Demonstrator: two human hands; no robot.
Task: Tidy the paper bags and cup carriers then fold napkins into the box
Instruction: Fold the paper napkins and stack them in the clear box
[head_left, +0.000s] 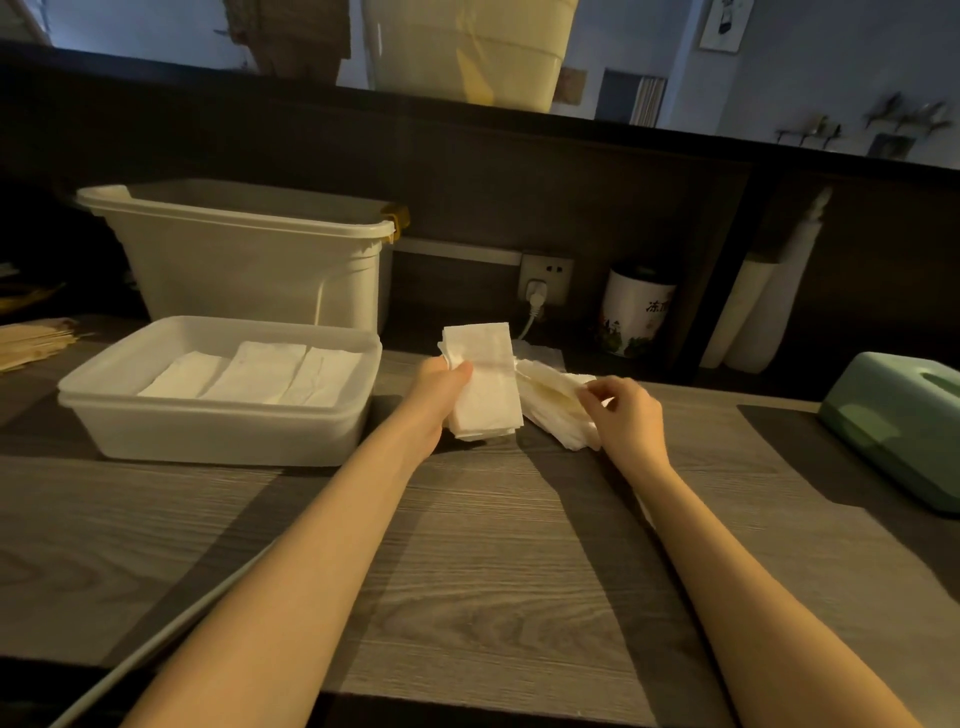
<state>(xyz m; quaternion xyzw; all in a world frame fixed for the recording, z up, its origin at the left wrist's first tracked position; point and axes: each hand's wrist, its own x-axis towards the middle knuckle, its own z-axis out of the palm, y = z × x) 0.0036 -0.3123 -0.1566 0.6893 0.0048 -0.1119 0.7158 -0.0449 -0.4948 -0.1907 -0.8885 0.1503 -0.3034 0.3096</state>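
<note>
Folded napkins (485, 384) in left hand (441, 387)

You have bare wooden counter (493, 545) in front of you, between your forearms and out to the near edge. On your left the shallow white box (218, 431) blocks the way, with the tall bin (244, 260) behind it. The green tissue holder (898, 421) crowds the right edge, and the napkin pile (556, 400) lies ahead.
</note>
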